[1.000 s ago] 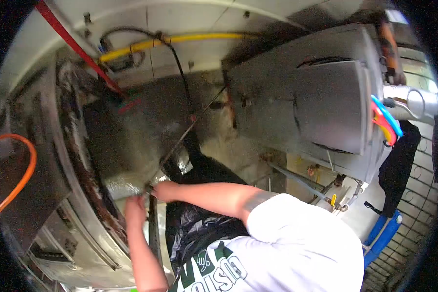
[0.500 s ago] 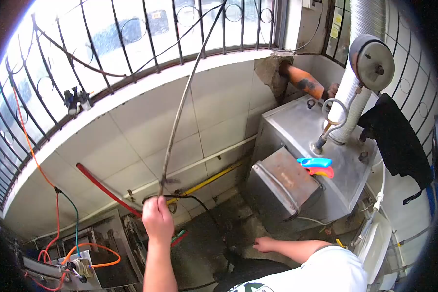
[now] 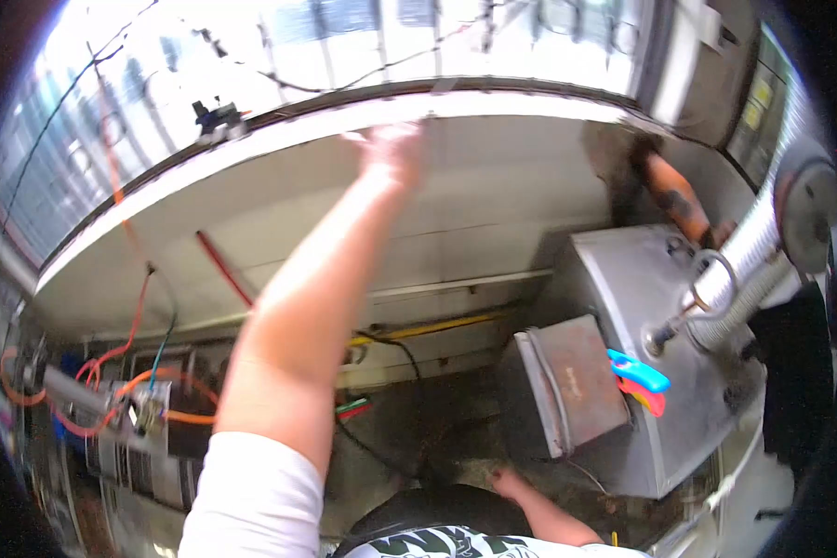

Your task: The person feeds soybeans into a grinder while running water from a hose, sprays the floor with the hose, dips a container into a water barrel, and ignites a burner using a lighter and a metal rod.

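My left hand (image 3: 395, 153) is raised at arm's length to the white window sill (image 3: 511, 104). Motion smears its fingers, and whether anything is in them cannot be made out. A faint grey streak shows just above, by the bars; the long thin rod seen before is not clearly visible. Low near my body, my right hand (image 3: 507, 482) hangs with fingers curled in, and nothing shows in it. To its right stands a metal cabinet (image 3: 614, 279) with a rusty-topped box (image 3: 581, 377) on its front and a blue-and-red-handled tool (image 3: 637, 377) on it.
An orange pipe (image 3: 679, 197) enters the wall behind the cabinet, and a silver flexible duct (image 3: 749, 242) rises at right. A red hose (image 3: 223, 270) leans at left. Orange and green air lines (image 3: 158, 377) hang lower left. A yellow pipe (image 3: 437, 327) runs along the wall base.
My left hand has risen from low by the wall to the window sill; the rod it gripped no longer shows clearly. My view has swung left. The right hand stays low, curled.
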`<action>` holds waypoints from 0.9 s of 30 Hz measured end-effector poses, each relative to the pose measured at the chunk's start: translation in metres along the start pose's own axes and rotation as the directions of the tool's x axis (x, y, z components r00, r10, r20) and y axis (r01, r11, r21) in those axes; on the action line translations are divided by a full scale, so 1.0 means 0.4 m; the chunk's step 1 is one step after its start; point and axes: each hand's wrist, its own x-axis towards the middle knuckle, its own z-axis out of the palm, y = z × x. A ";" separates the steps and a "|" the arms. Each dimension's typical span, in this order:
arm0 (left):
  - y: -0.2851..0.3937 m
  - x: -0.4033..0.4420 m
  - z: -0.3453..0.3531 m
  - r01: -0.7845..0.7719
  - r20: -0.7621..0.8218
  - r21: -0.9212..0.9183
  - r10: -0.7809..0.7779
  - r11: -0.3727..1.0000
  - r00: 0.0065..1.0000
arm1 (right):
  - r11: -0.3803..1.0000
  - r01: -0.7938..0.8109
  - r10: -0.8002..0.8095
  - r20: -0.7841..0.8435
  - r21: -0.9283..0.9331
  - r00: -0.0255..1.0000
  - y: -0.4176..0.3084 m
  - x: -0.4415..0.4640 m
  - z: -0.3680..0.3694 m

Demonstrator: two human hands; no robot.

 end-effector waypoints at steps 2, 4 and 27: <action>0.104 -0.157 0.115 -0.080 -0.385 -0.151 0.015 0.985 0.923 | 0.991 0.115 -0.114 0.005 -0.065 0.993 -0.087 0.043 -0.006; 0.162 -0.461 0.067 -0.335 -0.295 -0.252 0.258 0.908 0.920 | 0.961 0.238 -0.233 0.049 -0.138 0.971 -0.167 0.068 -0.015; 0.439 -2.995 -0.231 0.780 -0.442 -0.364 -0.642 -0.509 -0.626 | -0.098 0.995 -0.366 0.930 -0.008 -0.028 -0.958 -0.840 0.748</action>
